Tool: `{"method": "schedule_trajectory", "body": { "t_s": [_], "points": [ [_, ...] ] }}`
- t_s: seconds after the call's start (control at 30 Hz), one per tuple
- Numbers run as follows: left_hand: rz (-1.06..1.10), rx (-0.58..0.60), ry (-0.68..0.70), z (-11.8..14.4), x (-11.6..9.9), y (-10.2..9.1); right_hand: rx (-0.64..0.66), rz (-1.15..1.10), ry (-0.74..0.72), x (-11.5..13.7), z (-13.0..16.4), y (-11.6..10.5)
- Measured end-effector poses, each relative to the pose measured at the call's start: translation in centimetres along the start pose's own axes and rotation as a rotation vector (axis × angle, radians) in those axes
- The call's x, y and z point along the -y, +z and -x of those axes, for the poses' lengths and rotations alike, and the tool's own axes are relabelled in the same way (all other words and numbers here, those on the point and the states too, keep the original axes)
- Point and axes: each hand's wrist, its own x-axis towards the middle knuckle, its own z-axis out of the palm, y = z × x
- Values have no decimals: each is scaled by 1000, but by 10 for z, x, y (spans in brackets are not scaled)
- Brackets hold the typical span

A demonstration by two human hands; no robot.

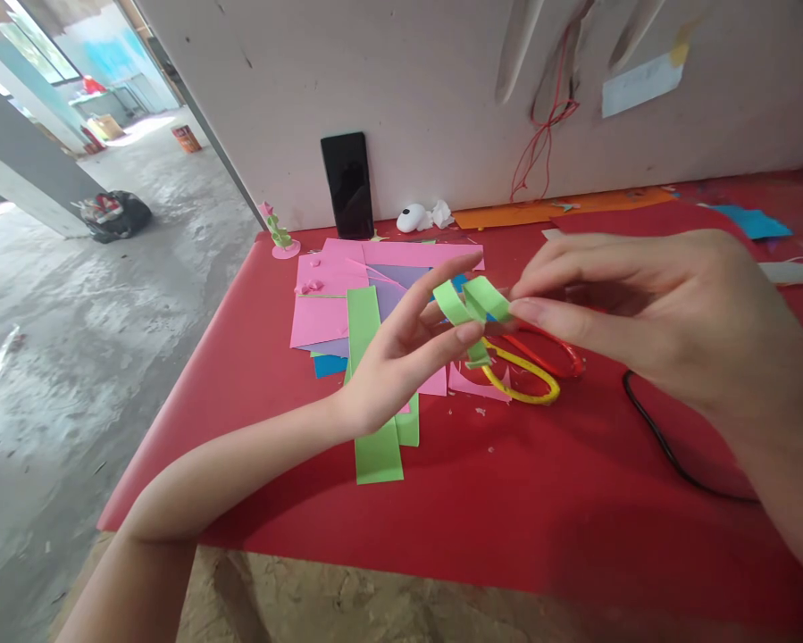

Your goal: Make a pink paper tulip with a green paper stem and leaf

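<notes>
The green strip (473, 304), folded into a small looped shape, is hanging in the air above the middle of the red tabletop (508, 500), pinched from both sides. The left hand (401, 357) is gripping its left end and a short tail hanging below, thumb and middle finger closing on the paper while the forefinger is stretching out flat above it. The right hand (648, 313) is pinching the strip's right fold between thumb and forefinger tips, the other fingers curling loosely behind.

Directly under the strip, scissors (531, 366) are lying on the tabletop, with one yellow and one red handle loop showing; the blades are hiding behind the hands, so it is hard to say whether they are open. A stack of pink paper (324, 308) with purple and blue sheets is sitting toward the far left corner, and two long green bands (374, 446) are lying across it, reaching toward the near edge. A black phone (347, 185) is leaning on the wall (407, 80) at the far edge, a white mouse (411, 218) beside it. A black cable (656, 429) is curving across the right side. An orange sheet (548, 212) is lying along the far edge.
</notes>
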Motion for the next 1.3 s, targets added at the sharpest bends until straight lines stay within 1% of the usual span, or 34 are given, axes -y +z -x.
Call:
{"method": "schedule_trajectory", "body": {
  "t_s": [0.1,0.17,0.27,0.33,0.47,0.63,0.77,0.87,0.97,1.13,1.2,1.3],
  "points": [
    [55,33,-47,-1,1,-1,-40,0,-11,0,-1,1],
    [41,12,-94,-2,3,-2,-35,-12,12,1,-1,2],
    [46,-25,-121,-4,6,-4,-28,-20,94,1,-2,3],
    [43,-48,-100,-4,5,-5,-56,-7,116,1,-1,4],
    [-60,-64,-64,-1,3,-1,-95,47,56,1,-1,7],
    [-147,-72,14,2,5,5,-64,46,82,-2,-1,9],
    [-130,-100,80,2,7,4,-47,13,133,-3,-1,8],
    [-93,-133,39,1,5,2,0,-40,164,-3,-1,6],
    [17,-132,-30,-1,4,1,50,-62,169,-2,-1,5],
    [187,-80,-72,-3,2,2,90,-47,76,-5,-1,3],
    [219,-58,-85,-3,1,3,83,-52,56,-6,-1,4],
    [256,-50,-112,-3,0,4,39,-43,75,-6,-1,4]
  ]
}}
